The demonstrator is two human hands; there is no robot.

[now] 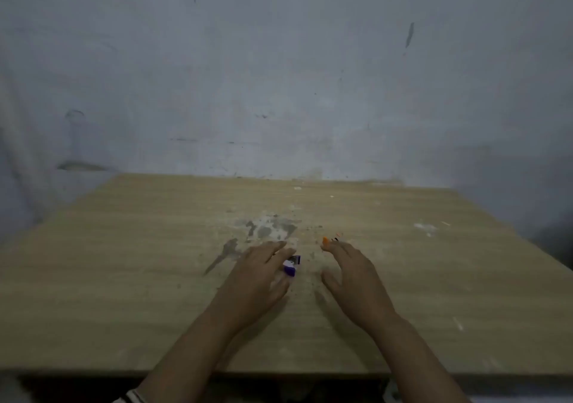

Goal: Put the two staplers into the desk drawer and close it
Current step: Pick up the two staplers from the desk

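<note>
A small purple and white stapler (291, 265) lies on the wooden desk top (124, 263), mostly covered by the fingers of my left hand (260, 275), which is spread over it. An orange stapler (326, 241) peeks out just beyond the fingertips of my right hand (350, 274), which hovers over it with fingers apart. Whether either hand touches its stapler cannot be told. The drawer is hidden below the desk's front edge.
The desk top carries grey stains (269, 229) and white specks behind the hands. A bare scuffed wall (279, 77) stands right behind the desk. The desk's front edge (93, 371) runs along the bottom, with dark space under it.
</note>
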